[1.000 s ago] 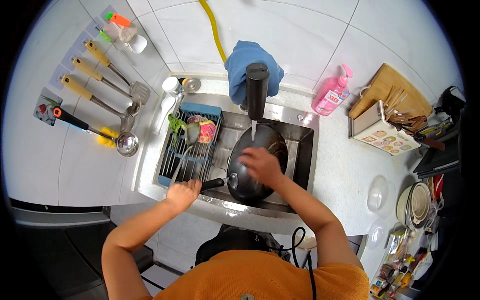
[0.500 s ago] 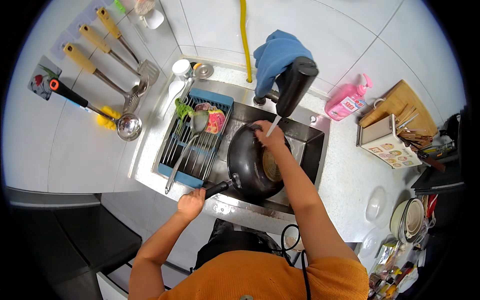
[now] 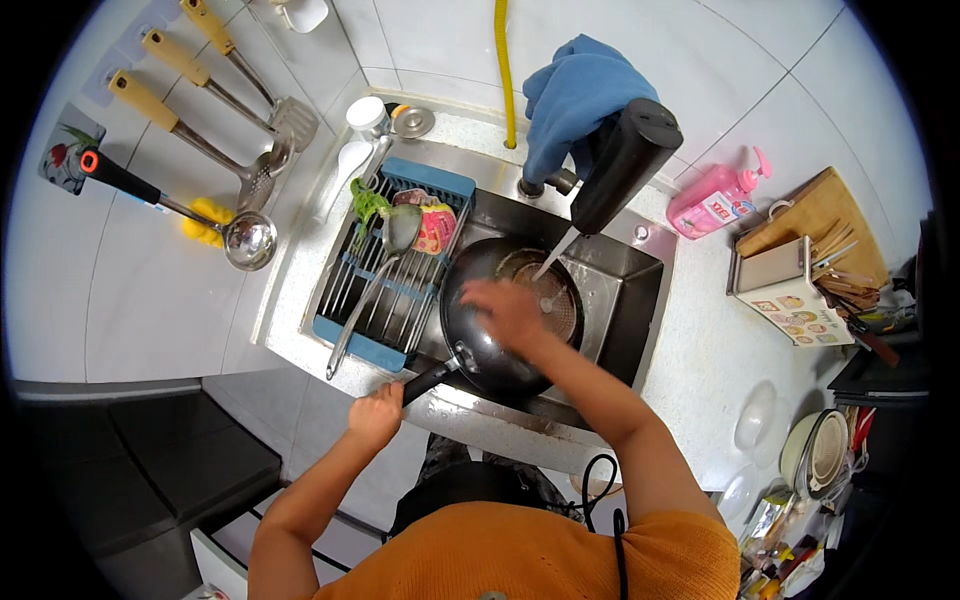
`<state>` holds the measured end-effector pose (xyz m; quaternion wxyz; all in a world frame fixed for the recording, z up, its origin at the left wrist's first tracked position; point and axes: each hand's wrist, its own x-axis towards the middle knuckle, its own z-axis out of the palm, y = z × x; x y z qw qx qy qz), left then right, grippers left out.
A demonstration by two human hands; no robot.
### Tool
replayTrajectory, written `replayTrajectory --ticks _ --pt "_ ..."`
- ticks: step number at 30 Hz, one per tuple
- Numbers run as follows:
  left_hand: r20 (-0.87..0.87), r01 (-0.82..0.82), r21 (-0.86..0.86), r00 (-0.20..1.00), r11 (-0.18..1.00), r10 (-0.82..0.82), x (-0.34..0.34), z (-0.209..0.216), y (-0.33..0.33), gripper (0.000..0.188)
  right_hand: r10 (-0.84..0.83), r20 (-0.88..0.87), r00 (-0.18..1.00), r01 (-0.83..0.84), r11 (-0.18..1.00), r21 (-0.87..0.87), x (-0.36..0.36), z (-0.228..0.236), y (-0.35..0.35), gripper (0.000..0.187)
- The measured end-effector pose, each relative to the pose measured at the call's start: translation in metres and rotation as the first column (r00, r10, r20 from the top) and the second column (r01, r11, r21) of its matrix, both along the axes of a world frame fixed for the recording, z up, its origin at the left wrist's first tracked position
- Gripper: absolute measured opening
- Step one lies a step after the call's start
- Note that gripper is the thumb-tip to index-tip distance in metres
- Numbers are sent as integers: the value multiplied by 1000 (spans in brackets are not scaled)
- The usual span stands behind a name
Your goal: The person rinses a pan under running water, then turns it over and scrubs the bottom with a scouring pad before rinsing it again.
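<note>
1 wok (image 3: pixel 472 345), mid-frame, seemingly being rinsed: handle (image 3: pixel 428 383) clenched by left hand (image 3: pixel 376 414), right hand (image 3: pixel 508 314) loosely spread, empty; steady tilt needed.

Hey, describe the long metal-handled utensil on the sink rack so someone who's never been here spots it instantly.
Find the steel sink, then the blue-ended rack in its left half. The utensil lies slantwise across it, its rounded head beside leafy greens. Unlike the utensils hanging on the left wall, its shiny metal handle has no yellow or black grip.
</note>
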<state>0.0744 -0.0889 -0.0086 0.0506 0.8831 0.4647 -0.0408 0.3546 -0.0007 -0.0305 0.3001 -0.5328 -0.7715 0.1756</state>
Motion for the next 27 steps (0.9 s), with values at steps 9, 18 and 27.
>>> replayTrajectory --ticks 9,18,27 --pt "21 -106 -53 994 993 108 1 2 -13 26 -173 -224 959 195 978 80 37 -3 19 34" --pt "45 -136 -153 989 979 144 -9 0 -10 36 -449 -230 863 423 893 -156 86 -37 25 30" --pt "4 -127 -187 991 974 131 -12 -3 -5 35 -225 -112 968 220 974 -59 66 -9 7 24"
